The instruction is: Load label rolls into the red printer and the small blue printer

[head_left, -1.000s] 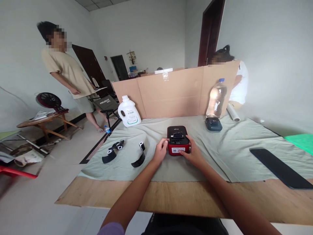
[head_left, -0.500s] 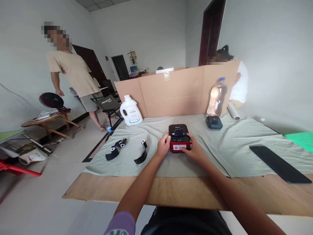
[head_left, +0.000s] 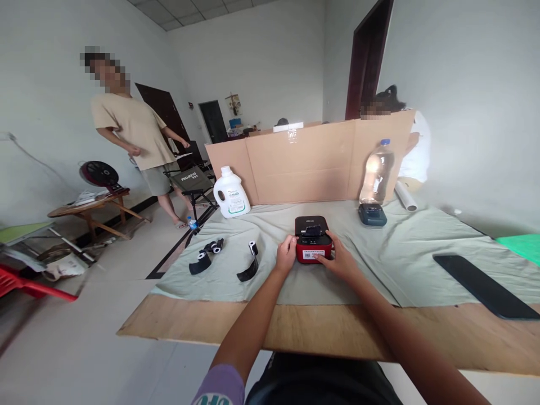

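Observation:
A small red-and-black label printer (head_left: 313, 241) rests on the cloth in front of me, with a dark strip (head_left: 313, 230) sticking out of the slot on its top. My left hand (head_left: 287, 253) presses against its left side, fingers bent. My right hand (head_left: 337, 253) grips its right front corner, thumb on the front by the white sticker and fingers along the side. To the left lie small rolls (head_left: 216, 249) with dark film trailing from them, and a separate roll with a loose dark strip (head_left: 248, 274).
Behind stands a cardboard screen (head_left: 299, 163), with a white jug (head_left: 233, 197) at its left. On the right are a clear bottle (head_left: 377, 174), a dark device (head_left: 373, 215), a white tube (head_left: 405, 196) and a phone-like slab (head_left: 481, 284). Two people are beyond the table.
My view has shifted slightly, so the scene sits a little to the right. Both hands stay on the printer. The standing person at left has raised their forearms.

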`<state>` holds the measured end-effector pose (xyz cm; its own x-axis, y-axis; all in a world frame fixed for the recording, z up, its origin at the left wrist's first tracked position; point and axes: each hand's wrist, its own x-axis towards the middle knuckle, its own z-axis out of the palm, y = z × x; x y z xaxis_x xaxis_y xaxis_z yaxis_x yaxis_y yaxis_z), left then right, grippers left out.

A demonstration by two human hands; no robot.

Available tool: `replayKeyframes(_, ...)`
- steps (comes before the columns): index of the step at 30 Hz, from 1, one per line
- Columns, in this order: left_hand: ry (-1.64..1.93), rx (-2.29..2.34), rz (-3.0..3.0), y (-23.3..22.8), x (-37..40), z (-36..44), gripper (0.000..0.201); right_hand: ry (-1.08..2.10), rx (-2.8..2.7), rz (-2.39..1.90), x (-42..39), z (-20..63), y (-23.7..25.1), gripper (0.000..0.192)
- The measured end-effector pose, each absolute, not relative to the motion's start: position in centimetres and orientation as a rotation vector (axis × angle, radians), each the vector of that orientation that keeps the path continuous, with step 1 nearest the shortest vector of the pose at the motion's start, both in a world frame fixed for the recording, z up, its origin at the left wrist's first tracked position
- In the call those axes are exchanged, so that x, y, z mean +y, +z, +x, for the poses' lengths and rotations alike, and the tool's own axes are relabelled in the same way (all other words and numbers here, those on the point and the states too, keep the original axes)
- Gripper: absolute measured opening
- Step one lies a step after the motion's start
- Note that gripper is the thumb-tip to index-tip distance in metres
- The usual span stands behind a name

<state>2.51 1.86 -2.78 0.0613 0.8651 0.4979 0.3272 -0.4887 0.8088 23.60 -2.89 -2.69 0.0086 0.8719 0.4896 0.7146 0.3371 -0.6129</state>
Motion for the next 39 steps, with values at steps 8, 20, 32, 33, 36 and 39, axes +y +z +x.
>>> replayKeyframes(8,1.448,1.146,1.832,-2.5,1.6,2.3,0.037,0.169,-1.777,-1.46,-3.7,23.6,-1.3,0.082)
replayKeyframes(20,1.431,1.11,1.828,-2.3,1.6,2.1,0.039,0.283,-1.745,-1.329,-0.7,24.2,1.7,0.063)
replayKeyframes(32,1.447,1.044,1.811,-2.3,1.8,2.1,0.038,0.454,-1.994,-1.489,4.9,25.4,6.1,0.026)
replayKeyframes(33,1.45,1.044,1.813,-2.3,1.9,2.1,0.037,0.416,-2.073,-1.498,5.6,25.2,6.6,0.024)
replayKeyframes(36,1.449,1.049,1.821,-2.3,2.0,2.1,0.036,0.263,-2.343,-1.523,7.4,23.7,7.4,0.025)
replayKeyframes(39,1.432,1.058,1.829,-2.2,2.0,2.1,0.036,0.252,-2.482,-1.588,9.0,21.8,7.3,0.014)
